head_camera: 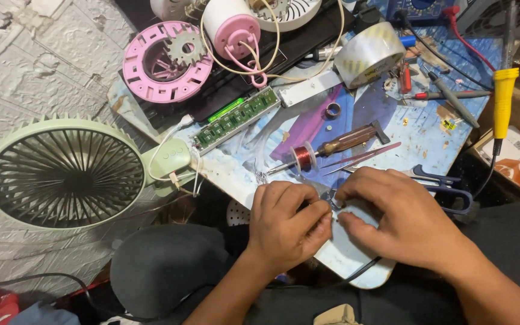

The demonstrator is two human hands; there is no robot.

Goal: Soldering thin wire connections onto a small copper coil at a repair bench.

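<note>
My left hand and my right hand meet over the near edge of a worn blue work board. Between their fingertips sits a small dark metal part, pinched from both sides; most of it is hidden by my fingers. Just beyond my hands lie a spool of copper wire, a wooden-handled screwdriver and pink tweezers. Blue-handled scissors rest to the right of my right hand.
A pale green fan lies at left, wired to a green circuit board. A pink fan housing, a clear tape roll and a yellow-handled soldering iron lie farther back. My knees are below the board.
</note>
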